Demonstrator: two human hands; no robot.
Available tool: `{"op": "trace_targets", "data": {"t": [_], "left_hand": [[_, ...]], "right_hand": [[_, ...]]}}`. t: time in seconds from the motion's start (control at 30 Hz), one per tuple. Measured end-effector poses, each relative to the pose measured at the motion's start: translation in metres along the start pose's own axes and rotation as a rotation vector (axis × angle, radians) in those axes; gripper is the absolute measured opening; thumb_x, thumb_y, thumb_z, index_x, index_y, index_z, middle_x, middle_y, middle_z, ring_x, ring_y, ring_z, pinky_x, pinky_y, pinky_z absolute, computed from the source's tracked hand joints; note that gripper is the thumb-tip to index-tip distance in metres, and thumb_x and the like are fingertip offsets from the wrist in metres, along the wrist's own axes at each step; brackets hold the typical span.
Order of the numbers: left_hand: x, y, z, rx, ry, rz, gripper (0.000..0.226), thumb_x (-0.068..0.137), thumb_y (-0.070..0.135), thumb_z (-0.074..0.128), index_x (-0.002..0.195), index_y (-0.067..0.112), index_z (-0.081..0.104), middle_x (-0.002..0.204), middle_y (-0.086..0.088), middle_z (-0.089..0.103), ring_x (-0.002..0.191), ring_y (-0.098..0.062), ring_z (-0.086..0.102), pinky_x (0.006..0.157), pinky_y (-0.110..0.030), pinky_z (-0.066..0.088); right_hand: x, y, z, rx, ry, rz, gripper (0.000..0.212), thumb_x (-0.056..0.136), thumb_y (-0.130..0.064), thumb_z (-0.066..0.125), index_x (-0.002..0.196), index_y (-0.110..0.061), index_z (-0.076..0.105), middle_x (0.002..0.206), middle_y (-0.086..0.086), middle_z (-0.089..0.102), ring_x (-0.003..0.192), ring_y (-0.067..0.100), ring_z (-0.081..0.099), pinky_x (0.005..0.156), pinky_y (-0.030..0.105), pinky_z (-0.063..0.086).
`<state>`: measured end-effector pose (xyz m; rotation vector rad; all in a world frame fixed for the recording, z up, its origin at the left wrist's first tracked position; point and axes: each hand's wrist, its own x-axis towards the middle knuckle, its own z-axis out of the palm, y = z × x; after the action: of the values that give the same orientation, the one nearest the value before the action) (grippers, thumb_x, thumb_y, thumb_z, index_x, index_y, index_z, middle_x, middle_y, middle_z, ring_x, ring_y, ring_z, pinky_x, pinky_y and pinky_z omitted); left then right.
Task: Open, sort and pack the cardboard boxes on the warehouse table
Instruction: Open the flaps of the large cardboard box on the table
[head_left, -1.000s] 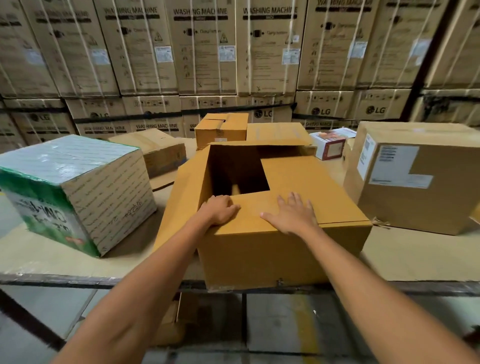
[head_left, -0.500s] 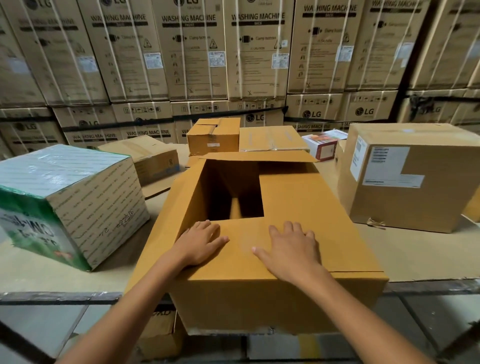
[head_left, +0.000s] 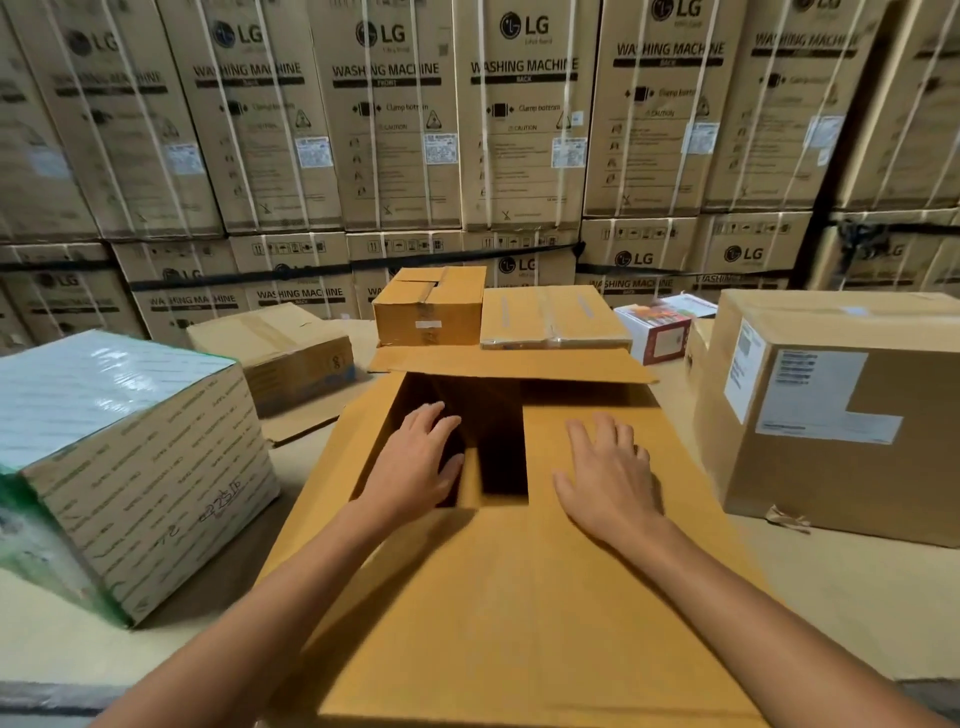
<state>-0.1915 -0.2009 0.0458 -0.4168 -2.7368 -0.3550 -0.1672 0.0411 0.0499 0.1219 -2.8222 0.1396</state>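
A large brown cardboard box (head_left: 519, 597) sits right in front of me on the table, its top partly open with a dark gap in the middle. My left hand (head_left: 415, 462) hovers over the left side of that gap, fingers straight and spread. My right hand (head_left: 608, 473) lies flat on the right top flap (head_left: 597, 415), fingers spread. The far flap (head_left: 509, 364) stands out toward the back. Neither hand holds anything.
A film-wrapped green and white box (head_left: 124, 467) stands at the left, a labelled brown box (head_left: 841, 415) at the right. Smaller cartons (head_left: 431, 306) and a small red and white box (head_left: 657, 332) lie behind. Stacked washing machine cartons (head_left: 519, 130) wall the back.
The large box has come closer to me and past the table's front edge. Both hands have moved forward from the near flap; the left one is now over the opening, the right on the right flap.
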Motion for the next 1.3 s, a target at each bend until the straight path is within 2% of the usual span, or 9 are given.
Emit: {"op": "trace_targets", "data": {"t": [0.17,0.23,0.37,0.47,0.63,0.8,0.93,1.1,1.3], "left_hand": [[0.093,-0.02,0.008,0.316,0.111,0.005,0.066,0.085,0.004,0.064,0.147,0.018,0.045,0.158,-0.017,0.032,0.149,-0.041,0.018,0.118,-0.059,0.015],[0.134,-0.034,0.002,0.308,0.093,-0.012,0.051,0.091,0.006,0.058,0.139,0.022,0.053,0.148,-0.011,0.049,0.142,-0.034,0.037,0.117,-0.056,0.022],[0.211,-0.061,-0.02,0.032,0.421,0.064,0.014,0.094,0.011,0.064,0.106,0.014,0.071,0.106,-0.005,0.074,0.098,-0.025,0.068,0.087,-0.044,0.055],[0.268,-0.082,-0.01,0.091,0.526,0.051,0.021,0.092,0.012,0.068,0.112,0.015,0.07,0.116,-0.009,0.07,0.116,-0.032,0.061,0.097,-0.052,0.047],[0.319,-0.114,0.039,0.248,0.343,-0.14,0.085,0.092,0.045,0.062,0.16,0.024,0.015,0.166,-0.017,0.002,0.152,-0.04,-0.007,0.118,-0.06,0.005],[0.287,-0.144,0.103,0.023,-0.04,-0.39,0.083,0.096,0.062,0.036,0.151,0.04,-0.022,0.166,-0.015,-0.005,0.141,-0.036,0.039,0.109,-0.051,0.044],[0.276,-0.154,0.106,-0.201,-0.212,-0.459,0.083,0.092,0.066,0.043,0.159,0.034,0.006,0.156,-0.015,0.037,0.134,-0.032,0.049,0.111,-0.047,0.041],[0.248,-0.146,0.086,-0.3,-0.254,-0.449,0.09,0.082,0.064,0.062,0.153,0.018,0.034,0.147,-0.009,0.05,0.129,-0.025,0.053,0.104,-0.037,0.045],[0.215,-0.145,0.086,-0.117,-0.268,-0.471,0.051,0.077,0.059,0.072,0.109,0.02,0.066,0.111,0.002,0.066,0.097,-0.012,0.063,0.087,-0.027,0.055]], "right_hand": [[0.094,0.046,0.001,-0.092,0.06,0.114,0.071,0.093,-0.046,0.056,0.153,-0.024,0.024,0.162,0.015,0.013,0.149,0.038,0.01,0.114,0.06,0.022],[0.132,0.07,0.002,-0.082,0.101,0.126,0.059,0.095,-0.049,0.053,0.146,-0.024,0.037,0.158,0.013,0.025,0.145,0.034,0.022,0.111,0.055,0.031],[0.21,0.113,0.002,0.15,0.437,0.078,0.032,0.093,-0.039,0.061,0.113,-0.014,0.062,0.114,0.009,0.058,0.098,0.03,0.059,0.067,0.035,0.047],[0.267,0.122,0.01,0.263,0.558,0.074,0.047,0.091,-0.031,0.067,0.132,-0.015,0.051,0.119,0.011,0.05,0.084,0.03,0.061,0.055,0.028,0.041],[0.326,0.108,0.048,0.431,0.483,0.199,0.091,0.096,-0.039,0.06,0.16,-0.026,-0.004,0.137,0.02,0.043,0.101,0.037,0.06,0.072,0.046,0.056],[0.33,0.119,0.105,0.27,0.175,0.346,0.086,0.096,-0.052,0.049,0.158,-0.026,-0.005,0.143,0.016,0.038,0.116,0.035,0.057,0.099,0.048,0.041],[0.332,0.127,0.119,0.185,-0.016,0.362,0.073,0.095,-0.056,0.045,0.156,-0.026,0.018,0.142,0.02,0.044,0.125,0.035,0.052,0.102,0.045,0.037],[0.318,0.115,0.115,0.021,-0.122,0.297,0.052,0.099,-0.054,0.033,0.134,-0.019,0.05,0.131,0.017,0.056,0.12,0.033,0.054,0.097,0.045,0.037],[0.289,0.101,0.104,-0.022,-0.242,0.123,0.077,0.093,-0.077,0.017,0.103,-0.02,0.067,0.116,0.006,0.068,0.107,0.028,0.063,0.086,0.039,0.044]]}}
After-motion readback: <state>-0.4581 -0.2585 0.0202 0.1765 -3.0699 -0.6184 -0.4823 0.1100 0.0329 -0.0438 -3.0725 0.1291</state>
